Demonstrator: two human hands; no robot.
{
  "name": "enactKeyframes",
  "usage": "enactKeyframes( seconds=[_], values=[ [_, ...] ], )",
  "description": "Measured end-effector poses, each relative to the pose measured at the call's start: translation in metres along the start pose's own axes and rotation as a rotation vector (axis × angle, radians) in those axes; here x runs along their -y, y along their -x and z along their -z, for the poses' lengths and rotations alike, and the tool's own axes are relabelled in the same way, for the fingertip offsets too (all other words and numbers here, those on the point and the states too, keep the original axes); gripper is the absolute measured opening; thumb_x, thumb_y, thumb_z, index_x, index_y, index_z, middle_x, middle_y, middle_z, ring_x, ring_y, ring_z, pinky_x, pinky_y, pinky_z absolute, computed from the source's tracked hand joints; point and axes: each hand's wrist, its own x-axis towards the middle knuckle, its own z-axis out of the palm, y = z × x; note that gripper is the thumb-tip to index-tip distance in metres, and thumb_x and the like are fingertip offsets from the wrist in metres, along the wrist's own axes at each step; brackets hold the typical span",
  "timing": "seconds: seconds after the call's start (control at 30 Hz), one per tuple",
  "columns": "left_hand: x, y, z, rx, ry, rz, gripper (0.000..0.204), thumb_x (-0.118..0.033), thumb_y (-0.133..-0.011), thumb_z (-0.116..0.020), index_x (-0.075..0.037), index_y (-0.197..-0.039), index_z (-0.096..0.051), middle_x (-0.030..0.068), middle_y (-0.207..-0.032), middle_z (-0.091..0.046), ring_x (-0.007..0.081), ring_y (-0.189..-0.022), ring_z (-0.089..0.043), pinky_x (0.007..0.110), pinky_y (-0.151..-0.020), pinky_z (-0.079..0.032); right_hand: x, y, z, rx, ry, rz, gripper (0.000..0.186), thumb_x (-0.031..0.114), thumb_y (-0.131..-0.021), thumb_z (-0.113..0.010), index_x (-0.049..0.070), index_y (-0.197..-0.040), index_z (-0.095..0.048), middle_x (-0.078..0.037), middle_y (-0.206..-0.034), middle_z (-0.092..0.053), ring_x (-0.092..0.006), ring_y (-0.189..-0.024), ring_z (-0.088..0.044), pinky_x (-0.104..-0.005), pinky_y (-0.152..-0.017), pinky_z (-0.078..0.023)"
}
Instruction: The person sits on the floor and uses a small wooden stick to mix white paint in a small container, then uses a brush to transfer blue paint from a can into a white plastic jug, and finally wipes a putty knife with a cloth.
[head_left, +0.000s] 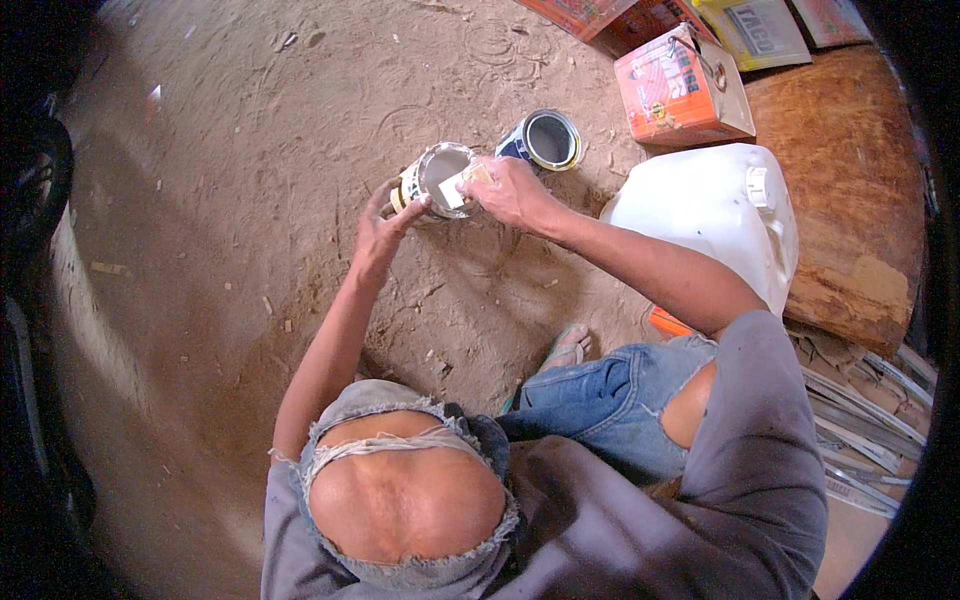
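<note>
An open round can (409, 184), its rim smeared with white, stands tilted on the sandy ground. My left hand (384, 228) holds it by the near left side, thumb toward the front and fingers round the wall. At the can's mouth, my right hand (514, 194) pinches a small pale flat piece (453, 191), which dips over the rim. Whether this is a scraper or a scrap of card I cannot make out. Just beyond my right hand is a second can (514, 147), dark blue with a grey inside, also without a lid.
To the right stand a white plastic jerrycan (680, 190) and an orange and white square tin (665, 90). Behind them lies a brown wooden board (850, 180). Thin strips (860, 430) are piled at the lower right. My sandaled foot (570, 348) rests on the ground near the middle.
</note>
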Motion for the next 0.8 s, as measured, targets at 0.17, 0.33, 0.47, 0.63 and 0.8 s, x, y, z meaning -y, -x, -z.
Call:
enactKeyframes(
  seconds=[0.17, 0.33, 0.47, 0.63, 0.8],
  values=[
    [-0.01, 0.006, -0.008, -0.021, 0.002, -0.075, 0.074, -0.04, -0.081, -0.081, -0.01, -0.142, -0.053, 0.0125, -0.113, -0.071, 0.0206, -0.101, -0.064, 0.032, -0.082, -0.047, 0.006, -0.004, -0.007, -0.219, -0.023, 0.129, 0.036, 0.031, -0.089, -0.062, -0.002, -0.104, -0.068, -0.027, -0.1, -0.069, -0.0444, -0.096, -0.066, -0.0485, -0.082, -0.053],
    [-0.012, 0.008, -0.008, -0.038, -0.032, -0.053, 0.076, -0.041, -0.079, -0.082, -0.008, -0.141, -0.054, 0.0127, -0.114, -0.07, 0.0203, -0.101, -0.064, 0.032, -0.081, -0.048, -0.002, -0.003, 0.001, -0.242, 0.113, 0.174, 0.034, 0.03, -0.089, -0.061, -0.002, -0.1, -0.067, -0.026, -0.094, -0.068, -0.0445, -0.09, -0.066, -0.051, -0.079, -0.052],
    [-0.003, 0.006, -0.008, -0.071, 0.006, -0.056, 0.076, -0.041, -0.08, -0.082, -0.007, -0.141, -0.054, 0.0126, -0.116, -0.069, 0.0196, -0.103, -0.064, 0.032, -0.082, -0.047, -0.01, 0.006, 0.003, -0.165, 0.164, 0.115, 0.033, 0.03, -0.089, -0.061, -0.002, -0.096, -0.068, -0.027, -0.091, -0.067, -0.0451, -0.085, -0.066, -0.0517, -0.076, -0.052],
    [-0.011, 0.007, -0.008, -0.025, 0.071, -0.027, 0.091, -0.041, -0.075, -0.085, 0.003, -0.145, -0.046, 0.0221, -0.13, -0.062, 0.0271, -0.119, -0.061, 0.037, -0.103, -0.045, 0.002, 0.001, -0.001, -0.035, 0.097, 0.091, 0.034, 0.027, -0.09, -0.065, -0.003, -0.106, -0.069, -0.026, -0.095, -0.068, -0.0399, -0.089, -0.068, -0.0453, -0.078, -0.052],
    [-0.011, 0.01, -0.008, -0.04, 0.059, -0.013, 0.091, -0.04, -0.076, -0.085, 0.004, -0.145, -0.046, 0.0226, -0.128, -0.064, 0.0262, -0.117, -0.062, 0.037, -0.101, -0.047, 0.011, -0.005, -0.005, -0.262, -0.023, 0.211, 0.037, 0.028, -0.09, -0.065, -0.003, -0.108, -0.068, -0.029, -0.099, -0.068, -0.043, -0.091, -0.068, -0.0457, -0.079, -0.053]
  ],
)
